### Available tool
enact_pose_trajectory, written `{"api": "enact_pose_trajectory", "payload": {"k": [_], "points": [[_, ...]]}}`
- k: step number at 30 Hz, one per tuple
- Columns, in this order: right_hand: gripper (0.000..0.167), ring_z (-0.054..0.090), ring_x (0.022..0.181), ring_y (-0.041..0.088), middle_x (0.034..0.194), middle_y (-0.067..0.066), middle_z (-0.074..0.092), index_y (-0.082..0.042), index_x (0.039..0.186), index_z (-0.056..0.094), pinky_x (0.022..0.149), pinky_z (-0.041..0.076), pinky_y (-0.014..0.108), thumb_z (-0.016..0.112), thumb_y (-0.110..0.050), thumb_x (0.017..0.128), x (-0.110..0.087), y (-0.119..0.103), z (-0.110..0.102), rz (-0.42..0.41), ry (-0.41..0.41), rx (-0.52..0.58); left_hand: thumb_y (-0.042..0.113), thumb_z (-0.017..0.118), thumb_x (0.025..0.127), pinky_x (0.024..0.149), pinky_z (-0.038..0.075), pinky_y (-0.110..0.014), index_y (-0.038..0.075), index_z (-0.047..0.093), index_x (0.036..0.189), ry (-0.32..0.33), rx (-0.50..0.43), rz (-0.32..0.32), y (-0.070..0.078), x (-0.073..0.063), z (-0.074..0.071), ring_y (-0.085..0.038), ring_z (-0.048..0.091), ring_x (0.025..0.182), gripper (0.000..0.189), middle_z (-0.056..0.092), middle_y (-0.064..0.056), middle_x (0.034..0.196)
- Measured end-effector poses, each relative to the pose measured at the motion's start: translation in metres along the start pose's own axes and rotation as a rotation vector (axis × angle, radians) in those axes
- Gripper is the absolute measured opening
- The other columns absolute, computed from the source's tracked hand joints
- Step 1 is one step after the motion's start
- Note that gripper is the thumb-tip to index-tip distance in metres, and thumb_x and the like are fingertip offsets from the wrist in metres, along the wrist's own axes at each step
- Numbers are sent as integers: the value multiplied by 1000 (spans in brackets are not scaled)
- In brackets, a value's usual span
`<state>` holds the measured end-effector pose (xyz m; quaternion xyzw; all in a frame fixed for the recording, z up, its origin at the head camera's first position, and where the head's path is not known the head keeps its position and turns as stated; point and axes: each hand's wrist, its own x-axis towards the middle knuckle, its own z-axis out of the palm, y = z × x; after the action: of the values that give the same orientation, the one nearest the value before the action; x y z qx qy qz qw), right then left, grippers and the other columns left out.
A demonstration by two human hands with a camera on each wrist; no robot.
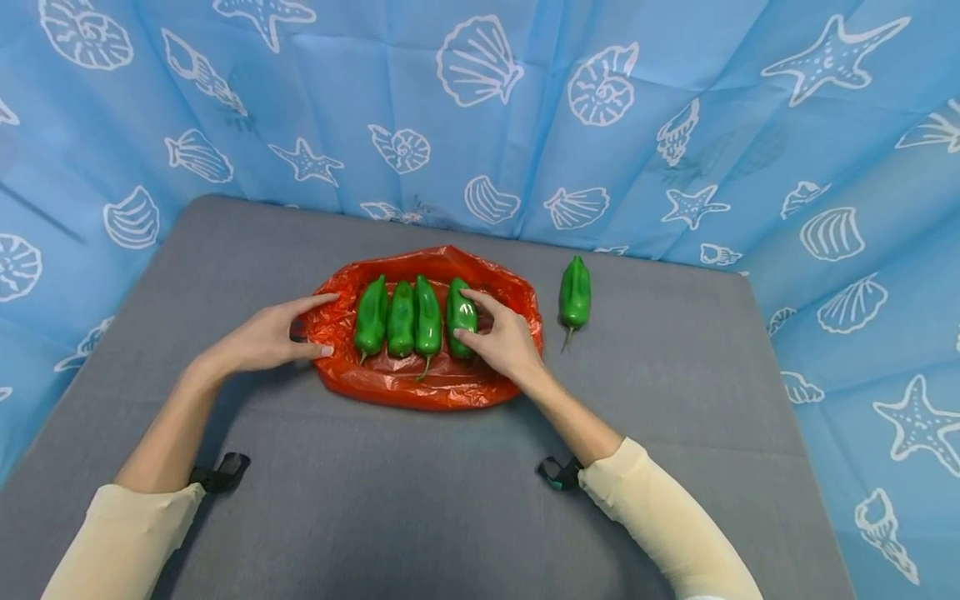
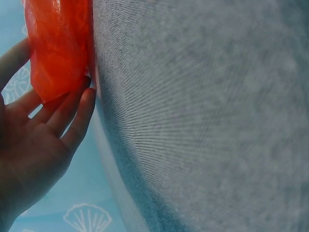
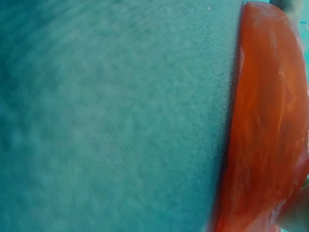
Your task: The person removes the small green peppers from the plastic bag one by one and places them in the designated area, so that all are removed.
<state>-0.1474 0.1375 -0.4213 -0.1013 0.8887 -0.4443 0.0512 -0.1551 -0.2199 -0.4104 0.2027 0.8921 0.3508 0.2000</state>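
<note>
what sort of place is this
Probably a makeshift recording space: a grey table, a blue seashell-print curtain behind and beside it, and black devices worn at both wrists.

A grey table (image 1: 405, 492) carries a red bag (image 1: 427, 398) and one green pepper (image 1: 575, 296).

Behind the grey table (image 1: 405, 500) hangs a blue curtain (image 1: 536, 158), lightly creased and printed with white sea shapes, which also runs along the table's left and right sides. Beyond the table's far edge show a scallop (image 1: 480, 62) and a coiled shell (image 1: 602, 87); right of the table, a starfish (image 1: 921, 425)
</note>
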Motion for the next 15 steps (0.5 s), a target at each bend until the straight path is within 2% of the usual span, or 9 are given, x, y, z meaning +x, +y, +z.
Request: {"api": "enact_pose_trajectory", "payload": {"k": [8,12,15], "points": [[59,64,107,22,130,7,63,-19,141,56,85,55,37,78,-14,87,-3,2,-9,13,21,105,27,71,93,103,36,-65,9,31,156,2,-3,6,1,0,0,-47,38,134,76,31,-29,154],[60,64,110,24,131,8,61,-20,141,55,81,56,37,78,-12,86,-5,2,-14,21,30,146,26,72,93,101,37,-64,10,31,156,1,-4,2,1,0,0,-46,40,133,77,31,-29,154],[62,67,104,27,133,8,59,-21,142,54,74,58,37,77,-10,86,-7,3,-16,31,28,183,26,72,93,101,37,-64,11,30,156,-1,-7,-1,1,0,1,-47,40,133,77,30,-30,154]]}}
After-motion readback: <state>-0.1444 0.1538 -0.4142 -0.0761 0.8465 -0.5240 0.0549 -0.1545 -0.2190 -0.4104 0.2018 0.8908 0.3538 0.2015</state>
